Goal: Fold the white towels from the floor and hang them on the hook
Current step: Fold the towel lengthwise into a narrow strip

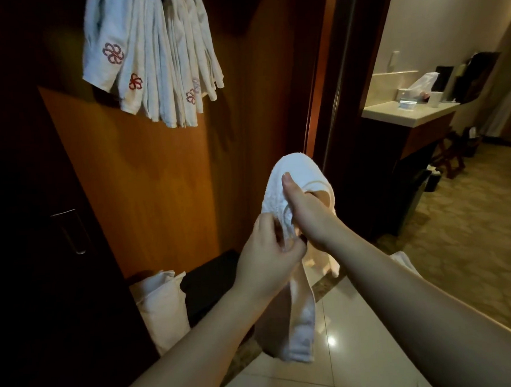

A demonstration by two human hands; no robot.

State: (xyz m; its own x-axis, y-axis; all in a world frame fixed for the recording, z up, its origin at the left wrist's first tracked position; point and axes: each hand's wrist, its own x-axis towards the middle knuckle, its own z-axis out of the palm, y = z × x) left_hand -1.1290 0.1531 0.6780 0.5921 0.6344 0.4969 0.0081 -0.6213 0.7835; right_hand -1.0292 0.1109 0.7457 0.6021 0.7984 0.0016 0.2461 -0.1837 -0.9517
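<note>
room: a glossy pale tile floor [360, 350] is reflecting a ceiling light; a wood-panelled wall [147, 181] is standing ahead, with a dark door and metal handle [72, 232] at left. through the opening at right, a pale vanity counter [407, 114] is carrying small items and a plastic bag, and patterned carpet is lying beyond.

a bunch of hanging towels [155, 59], white with red flower emblems, is hanging high on the wall; the hook itself is hidden. a white pillow-like bundle [162, 310] is leaning against the wall at floor level.

the white towel [278, 192] is being held in mid-air in front of the panel, long axis running near vertical: folded top arching upward, tail hanging toward the floor.

right hand [305, 211]: fingers curling around the upper fold, thumb pressing flat on the cloth, pointing up.

left hand [269, 257]: fingers curling, pinching the towel's edge just beside the right wrist.
</note>
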